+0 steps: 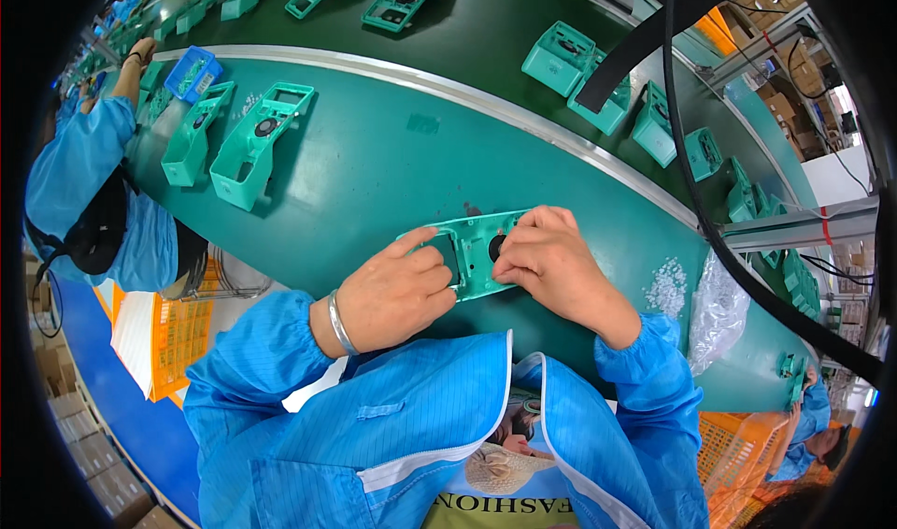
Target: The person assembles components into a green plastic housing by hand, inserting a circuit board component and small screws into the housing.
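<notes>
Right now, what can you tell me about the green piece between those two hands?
The green piece is a long, plastic-looking housing with raised edges, a roughly rectangular opening toward its left end, and a dark round part, partly hidden. It appears to lie crosswise on the green tabletop. The left hand touches its left end; the right hand's fingertips meet at the round part, covering much of the right end.

- Jacket (308, 492): blue, fine dark stripes, white-edged front.
- Sleeves (254, 351): blue, gathered cuffs.
- Bangle (340, 323): plain silver, left wrist (323, 329).
- Shirt (505, 473): picture print, dark lettering.
</notes>
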Demonstrator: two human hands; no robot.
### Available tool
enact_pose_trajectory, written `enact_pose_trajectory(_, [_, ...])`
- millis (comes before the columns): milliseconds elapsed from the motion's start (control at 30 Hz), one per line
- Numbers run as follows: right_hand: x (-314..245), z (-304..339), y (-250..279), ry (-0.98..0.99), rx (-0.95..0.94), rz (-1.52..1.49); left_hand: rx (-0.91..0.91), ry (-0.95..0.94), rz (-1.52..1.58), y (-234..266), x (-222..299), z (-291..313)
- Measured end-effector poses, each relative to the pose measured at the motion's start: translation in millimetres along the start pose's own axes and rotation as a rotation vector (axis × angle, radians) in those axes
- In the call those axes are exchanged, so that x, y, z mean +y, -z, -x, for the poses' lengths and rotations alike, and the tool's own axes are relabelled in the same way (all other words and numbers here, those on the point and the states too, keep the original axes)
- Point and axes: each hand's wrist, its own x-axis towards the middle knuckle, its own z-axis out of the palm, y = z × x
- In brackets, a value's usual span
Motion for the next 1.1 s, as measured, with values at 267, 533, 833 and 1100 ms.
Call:
enact_pose_trajectory(267, [3.9, 35.4, 8.0, -0.142, 0.309, -0.079, 0.071, 0.136, -0.163, 12.8, -32.3, -1.1])
enact_pose_trajectory(533, [6.4, 61.2, -42.5, -0.039, 0.268, -0.023, 0.222, 0.383, -0.437, 3.3, -170.1, -104.8])
enact_pose_trajectory(833, [6.1, 57.5, -45.8, -0.032, 0.275, -0.047, 0.618, 0.256, -0.356, -46.4, -230.9, -188.4])
enact_pose_trajectory(1100, [6.4, 56.3, -48.1, -0.031, 0.272, -0.044, 0.603, 1.068, -0.444, 16.6, -335.1, -141.4])
